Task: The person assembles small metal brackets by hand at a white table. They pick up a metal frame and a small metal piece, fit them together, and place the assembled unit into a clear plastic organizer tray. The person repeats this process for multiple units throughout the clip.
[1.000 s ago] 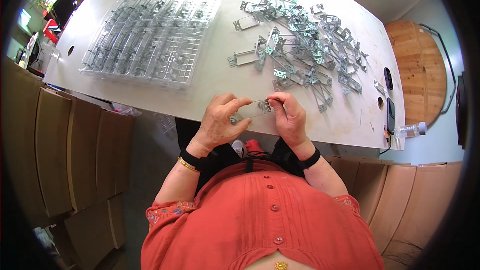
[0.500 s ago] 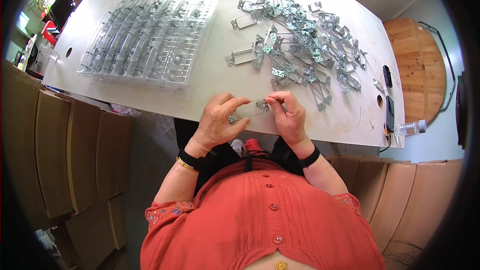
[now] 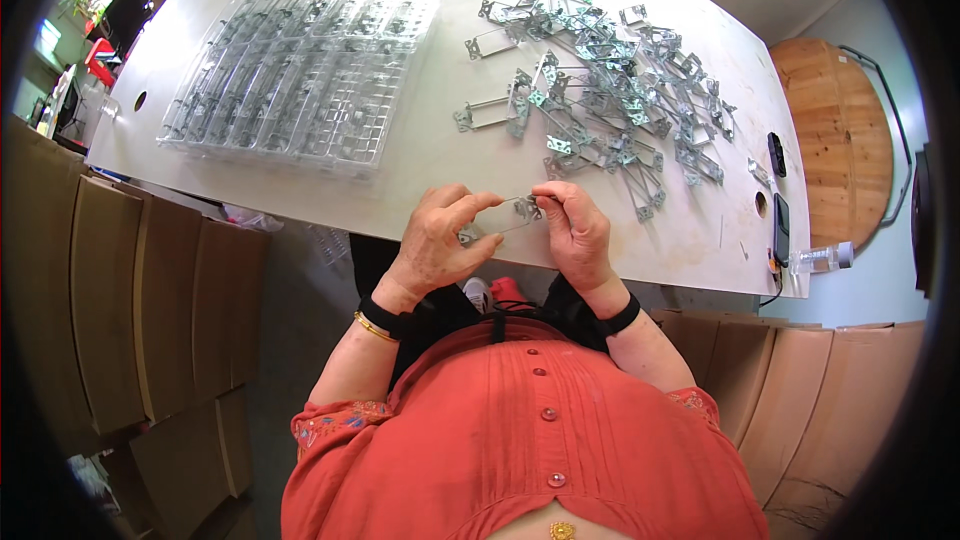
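Observation:
Between my two hands, over the near edge of the table, is a small metal bracket frame (image 3: 524, 208) with two thin rods joining plate-like ends. My left hand (image 3: 440, 238) grips its left end between thumb and fingers, covering much of that end. The thumb and forefinger of my right hand (image 3: 573, 233) pinch the right end plate. Past my right hand lies a loose heap of similar metal bracket frames (image 3: 610, 90). Farther left, a clear plastic compartment tray (image 3: 372, 172) holds rows of metal parts.
The white table (image 3: 420, 140) has holes near both sides. At its right edge lie a black phone (image 3: 781, 225), a small black object (image 3: 775, 154) and a clear plastic bottle (image 3: 822, 258). Cardboard boxes (image 3: 165, 290) stand at left and right. A round wooden tabletop (image 3: 835, 135) leans against the wall.
Both hands keep hold of the bracket frame in nearly the same place. My right fingertips have shifted slightly at its right end.

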`<state>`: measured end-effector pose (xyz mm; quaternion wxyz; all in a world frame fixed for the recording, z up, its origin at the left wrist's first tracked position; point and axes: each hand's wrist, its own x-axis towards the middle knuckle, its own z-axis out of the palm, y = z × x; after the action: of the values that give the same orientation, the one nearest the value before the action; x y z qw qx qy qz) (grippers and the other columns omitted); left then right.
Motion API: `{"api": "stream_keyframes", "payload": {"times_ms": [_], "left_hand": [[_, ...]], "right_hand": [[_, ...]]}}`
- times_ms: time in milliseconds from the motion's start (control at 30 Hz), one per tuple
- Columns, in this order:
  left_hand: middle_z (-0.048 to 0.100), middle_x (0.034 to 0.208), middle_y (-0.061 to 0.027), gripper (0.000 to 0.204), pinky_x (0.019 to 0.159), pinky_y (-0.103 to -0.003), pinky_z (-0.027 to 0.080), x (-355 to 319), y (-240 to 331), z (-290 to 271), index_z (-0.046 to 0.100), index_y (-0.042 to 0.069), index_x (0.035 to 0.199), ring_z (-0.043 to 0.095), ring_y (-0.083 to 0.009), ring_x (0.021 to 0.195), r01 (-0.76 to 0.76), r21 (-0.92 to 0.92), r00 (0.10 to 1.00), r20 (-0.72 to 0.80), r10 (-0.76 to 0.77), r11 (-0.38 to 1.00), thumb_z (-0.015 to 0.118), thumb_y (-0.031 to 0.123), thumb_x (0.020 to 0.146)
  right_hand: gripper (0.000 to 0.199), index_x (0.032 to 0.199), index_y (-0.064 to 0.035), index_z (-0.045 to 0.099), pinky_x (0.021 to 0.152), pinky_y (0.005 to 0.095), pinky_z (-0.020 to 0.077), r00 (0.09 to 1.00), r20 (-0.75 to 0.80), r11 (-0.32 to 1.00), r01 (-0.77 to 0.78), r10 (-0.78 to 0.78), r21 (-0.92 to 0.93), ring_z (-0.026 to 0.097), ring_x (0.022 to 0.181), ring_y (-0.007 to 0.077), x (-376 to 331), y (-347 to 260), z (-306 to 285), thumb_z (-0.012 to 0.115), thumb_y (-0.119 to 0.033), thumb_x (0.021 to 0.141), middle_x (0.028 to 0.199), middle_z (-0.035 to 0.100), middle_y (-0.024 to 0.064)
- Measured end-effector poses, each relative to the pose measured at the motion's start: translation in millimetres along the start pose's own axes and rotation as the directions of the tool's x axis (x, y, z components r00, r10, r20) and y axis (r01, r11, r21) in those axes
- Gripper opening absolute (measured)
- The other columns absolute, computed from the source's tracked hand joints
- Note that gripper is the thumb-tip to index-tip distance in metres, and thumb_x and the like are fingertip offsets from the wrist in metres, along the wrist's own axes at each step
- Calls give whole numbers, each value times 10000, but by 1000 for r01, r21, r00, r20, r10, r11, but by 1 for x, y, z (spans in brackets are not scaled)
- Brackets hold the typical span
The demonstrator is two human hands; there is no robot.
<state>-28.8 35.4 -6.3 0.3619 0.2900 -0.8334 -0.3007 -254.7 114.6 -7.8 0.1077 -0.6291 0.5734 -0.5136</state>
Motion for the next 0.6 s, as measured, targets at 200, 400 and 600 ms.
{"api": "stream_keyframes", "payload": {"times_ms": [200, 400, 600], "left_hand": [[651, 900, -87, 470, 823, -422, 524, 0, 0, 0, 800, 105, 1256, 632, -294, 865, 0, 1, 1000, 10, 0, 1000, 909, 165, 803], [650, 897, -81, 468, 831, -422, 525, 0, -1, 0, 801, 104, 1256, 635, -289, 862, -10, 7, 1000, -1, 10, 1000, 910, 171, 806], [639, 881, -81, 471, 817, -418, 519, 0, -2, 2, 799, 104, 1260, 629, -282, 842, -16, 7, 1000, -1, 16, 1000, 911, 172, 808]], "right_hand": [[108, 1160, -23, 761, 844, 361, 614, 1000, -24, 1000, -17, 17, 11, 777, 950, 287, -1, 1, 2, 769, -11, 1053, 1086, 785, 146], [115, 1148, -30, 758, 823, 344, 606, 996, -27, 996, -83, 84, 26, 757, 903, 252, -4, 2, 0, 802, -38, 1042, 1059, 781, 133], [142, 1193, -25, 764, 857, 340, 608, 999, -7, 999, 34, -34, -10, 764, 958, 254, -1, 3, -1, 773, -7, 1052, 1092, 779, 141]]}}
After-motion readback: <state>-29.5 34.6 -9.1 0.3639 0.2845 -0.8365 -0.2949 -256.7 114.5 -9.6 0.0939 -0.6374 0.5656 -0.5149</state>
